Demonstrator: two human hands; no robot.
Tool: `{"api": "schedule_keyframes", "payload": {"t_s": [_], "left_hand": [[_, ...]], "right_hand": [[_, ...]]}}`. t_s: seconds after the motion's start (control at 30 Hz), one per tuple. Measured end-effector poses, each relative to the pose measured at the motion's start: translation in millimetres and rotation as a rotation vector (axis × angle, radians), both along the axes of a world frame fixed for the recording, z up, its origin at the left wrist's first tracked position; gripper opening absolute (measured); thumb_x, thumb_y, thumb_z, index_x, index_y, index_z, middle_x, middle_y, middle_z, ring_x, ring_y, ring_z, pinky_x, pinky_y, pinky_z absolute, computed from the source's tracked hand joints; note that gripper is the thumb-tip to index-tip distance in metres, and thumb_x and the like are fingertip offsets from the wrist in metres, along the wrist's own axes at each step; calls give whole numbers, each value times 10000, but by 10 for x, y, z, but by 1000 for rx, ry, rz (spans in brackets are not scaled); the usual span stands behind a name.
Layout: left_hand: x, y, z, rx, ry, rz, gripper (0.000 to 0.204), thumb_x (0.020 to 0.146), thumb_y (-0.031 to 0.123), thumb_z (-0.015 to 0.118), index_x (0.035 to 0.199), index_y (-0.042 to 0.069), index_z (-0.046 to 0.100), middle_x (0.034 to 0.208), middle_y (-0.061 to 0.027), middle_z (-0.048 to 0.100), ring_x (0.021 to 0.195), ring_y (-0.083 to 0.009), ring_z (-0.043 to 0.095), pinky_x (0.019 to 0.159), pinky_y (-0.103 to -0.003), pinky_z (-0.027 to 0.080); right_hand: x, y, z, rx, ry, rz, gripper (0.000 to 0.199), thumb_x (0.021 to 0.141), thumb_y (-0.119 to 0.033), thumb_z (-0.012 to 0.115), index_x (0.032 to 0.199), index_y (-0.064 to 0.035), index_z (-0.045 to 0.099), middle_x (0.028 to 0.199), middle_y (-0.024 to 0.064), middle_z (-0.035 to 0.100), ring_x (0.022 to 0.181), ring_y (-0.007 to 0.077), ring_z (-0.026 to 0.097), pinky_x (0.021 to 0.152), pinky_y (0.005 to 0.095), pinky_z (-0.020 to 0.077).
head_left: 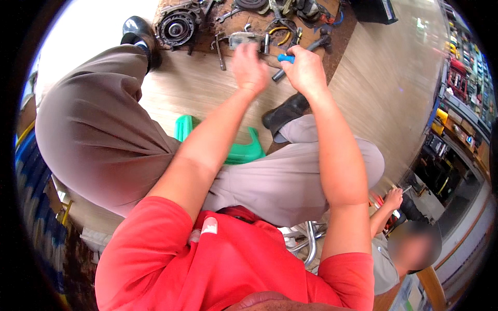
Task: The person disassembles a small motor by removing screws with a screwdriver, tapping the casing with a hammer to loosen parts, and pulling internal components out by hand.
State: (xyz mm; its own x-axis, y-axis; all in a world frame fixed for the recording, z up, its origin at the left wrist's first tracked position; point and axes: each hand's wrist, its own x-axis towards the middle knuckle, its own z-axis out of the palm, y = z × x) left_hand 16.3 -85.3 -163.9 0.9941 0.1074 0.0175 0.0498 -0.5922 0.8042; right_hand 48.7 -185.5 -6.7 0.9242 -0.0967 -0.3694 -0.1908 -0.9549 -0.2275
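Currently, hands: both are raised over a brown mat (332, 39) strewn with tools, arms stretched forward between the knees.
Right hand (306, 70): clenched around a blue-handled tool (285, 58); only the blue grip end shows past the fist, the working end is hidden.
Left hand (248, 65): curled loosely just above a small grey metal part (244, 39); whether it grasps the part cannot be told.
Progress: judged as mid-work; a round engine part (176, 26) lies dismantled on the mat, with wrenches (220, 49), yellow-handled pliers (282, 33) and a hammer (311, 46) laid out beside it. Nothing is seen reassembled.
Edges: the mat ends just beneath the hands, wooden floor (384, 78) beyond.
Open room: floor to the right is open; black shoes (137, 33) and a green stool (241, 150) hem in the near side. Another person (399, 243) sits low at right, well apart.
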Motion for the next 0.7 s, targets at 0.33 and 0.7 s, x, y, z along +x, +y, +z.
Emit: {"api": "schedule_keyframes", "payload": {"t_s": [0.33,0.7], "left_hand": [[162,-255,329,-311,54,-245,256,818,75,600,1069,36,630,1055,-215,645,1051,-415,583,925,-492,461],[418,-356,477,-318,-93,-140,294,737,-9,668,1024,36,624,1078,-198,608,1132,-438,539,1039,-492,412]], "right_hand": [[-65,-113,2,422,-75,-103,342,848,-266,697,1053,6,669,967,169,708,851,301,690,783,418,539],[-428,-1411,-1239,116,83,-460,563,900,-437,645,1176,53,646,1017,274,692,985,372,682,887,430,519]]}}
